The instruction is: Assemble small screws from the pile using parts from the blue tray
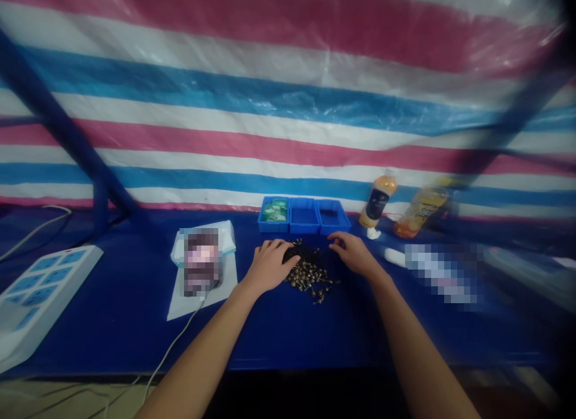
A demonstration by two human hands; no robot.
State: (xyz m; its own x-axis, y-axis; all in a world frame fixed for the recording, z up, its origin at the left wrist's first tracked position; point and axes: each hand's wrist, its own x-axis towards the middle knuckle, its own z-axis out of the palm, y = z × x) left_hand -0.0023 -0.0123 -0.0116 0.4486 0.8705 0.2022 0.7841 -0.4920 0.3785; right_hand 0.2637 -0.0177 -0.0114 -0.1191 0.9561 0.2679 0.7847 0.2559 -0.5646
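Note:
A pile of small metal screw-like pieces (308, 276), brassy in front and blacker at the back, lies on the blue tabletop. My left hand (270, 266) rests at the pile's left edge, fingers lying forward and thumb apart, touching the pieces. To the right of the pile, my right hand (355, 255) has its fingers curled, with thumb and forefinger close together; what they hold, if anything, is too small to make out. Behind the pile stand three joined blue bins: the left bin (273, 228) holds green packets, the middle bin (304, 229) shows its bare floor, and the right bin (335, 228) holds something dark.
An orange drink bottle (378, 200) and a second bottle (420, 212) stand at the back right, near crumpled white tissue (373, 233). A white power strip (49, 299) lies far left. A blurred-out item on white paper (180, 305) has a white cable (175, 341).

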